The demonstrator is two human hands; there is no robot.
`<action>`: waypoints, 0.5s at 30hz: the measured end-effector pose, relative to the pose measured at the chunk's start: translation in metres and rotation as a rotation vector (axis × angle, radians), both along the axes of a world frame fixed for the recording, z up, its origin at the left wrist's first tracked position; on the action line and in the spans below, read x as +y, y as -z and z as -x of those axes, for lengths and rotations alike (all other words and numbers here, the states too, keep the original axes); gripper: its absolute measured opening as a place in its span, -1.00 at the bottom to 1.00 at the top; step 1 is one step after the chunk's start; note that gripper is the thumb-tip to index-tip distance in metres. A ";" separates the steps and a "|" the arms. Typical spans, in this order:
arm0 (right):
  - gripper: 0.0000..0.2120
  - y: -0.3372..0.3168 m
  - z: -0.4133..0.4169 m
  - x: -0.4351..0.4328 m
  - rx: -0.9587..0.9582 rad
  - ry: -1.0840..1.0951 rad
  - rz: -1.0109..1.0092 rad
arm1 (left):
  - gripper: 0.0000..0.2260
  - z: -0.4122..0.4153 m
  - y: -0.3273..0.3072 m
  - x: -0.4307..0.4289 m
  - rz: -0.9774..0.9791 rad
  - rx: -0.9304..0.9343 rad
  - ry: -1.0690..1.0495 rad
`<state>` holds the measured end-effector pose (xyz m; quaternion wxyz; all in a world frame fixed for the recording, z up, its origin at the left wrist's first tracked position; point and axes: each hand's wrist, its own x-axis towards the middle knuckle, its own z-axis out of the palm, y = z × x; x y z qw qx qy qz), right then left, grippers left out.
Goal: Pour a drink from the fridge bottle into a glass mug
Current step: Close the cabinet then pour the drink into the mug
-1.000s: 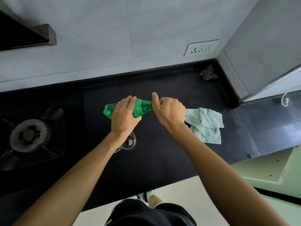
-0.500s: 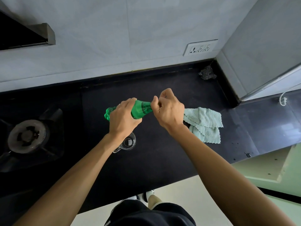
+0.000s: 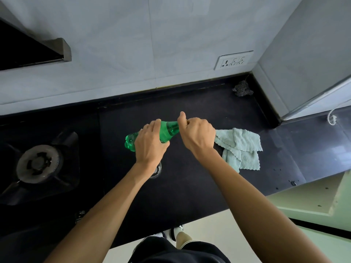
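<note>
Head view looks down past dark shorts [image 3: 180, 251] and two bare forearms reaching over a black counter [image 3: 190, 196]. Under the left wrist, a glass mug [image 3: 156, 170] stands on the counter, mostly hidden. Above it the left hand [image 3: 150, 143] is wrapped around the body of a green bottle [image 3: 169, 129], which lies nearly level in the air, base to the left. The right hand [image 3: 197, 133] is closed over the bottle's neck end, thumb up; the cap itself is hidden. Just right of that hand lies a crumpled pale green cloth [image 3: 239, 147]. A gas burner [image 3: 39, 164] sits left. Farther back, a scrubber [image 3: 242, 88] rests in the corner below a wall socket [image 3: 233, 60].
</note>
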<state>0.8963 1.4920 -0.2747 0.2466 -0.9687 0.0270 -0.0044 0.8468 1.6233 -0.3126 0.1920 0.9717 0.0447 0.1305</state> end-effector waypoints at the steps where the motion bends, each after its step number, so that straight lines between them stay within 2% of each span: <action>1: -0.40 0.002 0.002 -0.003 -0.024 -0.008 -0.017 | -0.42 0.001 0.000 -0.001 0.012 0.005 0.012; 7: -0.48 0.016 0.003 -0.012 -0.333 -0.162 -0.025 | -0.44 0.003 0.001 0.007 0.072 0.060 0.058; 11: -0.42 0.016 -0.007 -0.018 -0.545 -0.378 0.013 | -0.61 -0.006 -0.008 0.023 0.134 0.192 0.181; 13: -0.38 0.015 -0.010 -0.022 -0.588 -0.443 0.027 | -0.61 -0.010 -0.013 0.027 0.139 0.234 0.235; 15: -0.43 0.012 -0.011 -0.024 -0.537 -0.421 0.042 | -0.56 -0.009 -0.012 0.024 0.131 0.184 0.199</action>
